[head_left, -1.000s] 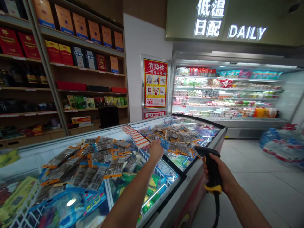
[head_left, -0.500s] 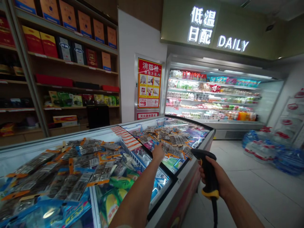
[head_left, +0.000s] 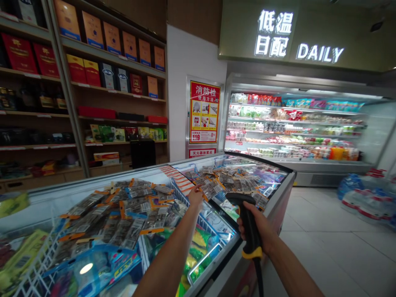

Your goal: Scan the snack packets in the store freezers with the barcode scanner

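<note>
Centrally, left hand [head_left: 196,195] pinches a small orange-edged packet [head_left: 211,189] lifted from the packet pile [head_left: 235,179] atop the chest freezer [head_left: 280,197] — right hand [head_left: 259,229] clenched around a black barcode scanner [head_left: 247,225] just beside it

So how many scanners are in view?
1: a black scanner with a yellow band, gripped in the right hand over the freezer rim. None shows elsewhere.

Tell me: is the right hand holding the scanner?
Yes, the right hand grips the black scanner by its handle above the freezer edge.
</note>
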Demonstrator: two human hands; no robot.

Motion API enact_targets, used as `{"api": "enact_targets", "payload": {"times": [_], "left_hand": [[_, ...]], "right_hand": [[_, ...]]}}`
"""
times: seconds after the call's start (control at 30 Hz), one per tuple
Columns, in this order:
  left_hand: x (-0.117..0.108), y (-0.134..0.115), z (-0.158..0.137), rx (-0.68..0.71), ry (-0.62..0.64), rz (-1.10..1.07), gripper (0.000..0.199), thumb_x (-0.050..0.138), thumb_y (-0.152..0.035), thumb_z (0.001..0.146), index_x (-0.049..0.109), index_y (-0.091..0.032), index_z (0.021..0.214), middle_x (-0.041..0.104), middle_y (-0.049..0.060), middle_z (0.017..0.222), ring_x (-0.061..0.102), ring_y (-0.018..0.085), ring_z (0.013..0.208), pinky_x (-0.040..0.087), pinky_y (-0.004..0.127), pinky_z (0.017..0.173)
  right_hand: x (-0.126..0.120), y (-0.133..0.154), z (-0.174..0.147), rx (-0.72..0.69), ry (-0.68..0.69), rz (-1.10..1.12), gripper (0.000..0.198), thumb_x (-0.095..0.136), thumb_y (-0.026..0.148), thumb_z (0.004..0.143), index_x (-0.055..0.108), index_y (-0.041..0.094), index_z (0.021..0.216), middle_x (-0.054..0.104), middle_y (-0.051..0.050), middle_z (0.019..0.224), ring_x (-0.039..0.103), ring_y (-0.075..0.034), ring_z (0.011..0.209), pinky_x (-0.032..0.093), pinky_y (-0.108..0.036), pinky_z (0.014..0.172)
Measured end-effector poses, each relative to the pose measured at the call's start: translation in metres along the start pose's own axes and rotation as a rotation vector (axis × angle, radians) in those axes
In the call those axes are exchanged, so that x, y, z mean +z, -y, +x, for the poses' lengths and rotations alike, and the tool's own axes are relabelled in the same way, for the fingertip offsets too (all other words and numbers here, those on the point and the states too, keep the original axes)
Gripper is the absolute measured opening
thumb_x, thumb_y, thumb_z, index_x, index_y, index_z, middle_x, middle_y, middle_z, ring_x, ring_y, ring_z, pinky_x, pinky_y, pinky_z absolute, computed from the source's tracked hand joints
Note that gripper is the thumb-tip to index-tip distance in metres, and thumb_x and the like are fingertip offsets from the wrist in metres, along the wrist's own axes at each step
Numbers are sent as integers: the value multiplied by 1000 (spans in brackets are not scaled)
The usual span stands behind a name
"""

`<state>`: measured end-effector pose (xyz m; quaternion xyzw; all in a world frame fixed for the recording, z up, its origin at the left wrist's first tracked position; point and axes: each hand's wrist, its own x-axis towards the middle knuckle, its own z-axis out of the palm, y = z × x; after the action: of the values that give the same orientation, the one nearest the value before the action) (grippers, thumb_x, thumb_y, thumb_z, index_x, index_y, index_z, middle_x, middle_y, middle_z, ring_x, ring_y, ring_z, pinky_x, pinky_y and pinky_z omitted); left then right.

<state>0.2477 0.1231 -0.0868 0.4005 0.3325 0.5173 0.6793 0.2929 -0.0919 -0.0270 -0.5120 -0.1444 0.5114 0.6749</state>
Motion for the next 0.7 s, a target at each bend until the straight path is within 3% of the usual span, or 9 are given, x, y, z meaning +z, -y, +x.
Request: {"api": "enact_targets", "payload": {"times": [0.13, 0.27, 0.43, 0.7], "left_hand": [[-2, -7, -5, -137, -114, -162, 64, 40, 8, 53, 41, -17, 112, 48, -4, 57, 50, 8, 49, 42, 19, 51], [-5, -14, -8, -245, -150, -218, 72, 38, 12, 52, 35, -20, 117, 50, -3, 62, 52, 8, 52, 44, 20, 56], [-8, -18, -8, -298, -203, -306, 62, 36, 13, 53, 41, -20, 106, 49, -3, 62, 53, 8, 55, 45, 21, 57], [-12, -16, -9, -208, -246, -468, 42, 37, 11, 53, 43, -19, 83, 48, -4, 57, 51, 6, 50, 44, 18, 54]], "right_hand": [[11, -5, 1, -7, -1, -22, 28, 48, 45, 69, 50, 17, 71, 51, 3, 43, 45, -9, 33, 35, -20, 30], [15, -5, -1, 5, 1, -36, 27, 49, 45, 68, 49, 17, 70, 51, 3, 43, 46, -9, 33, 35, -20, 30], [24, -1, -3, -7, 22, -31, 26, 48, 43, 69, 50, 17, 71, 50, 3, 43, 46, -9, 34, 35, -19, 31], [33, -3, -3, 2, 42, -29, 27, 49, 44, 69, 48, 17, 67, 50, 4, 42, 46, -9, 33, 34, -19, 31]]}}
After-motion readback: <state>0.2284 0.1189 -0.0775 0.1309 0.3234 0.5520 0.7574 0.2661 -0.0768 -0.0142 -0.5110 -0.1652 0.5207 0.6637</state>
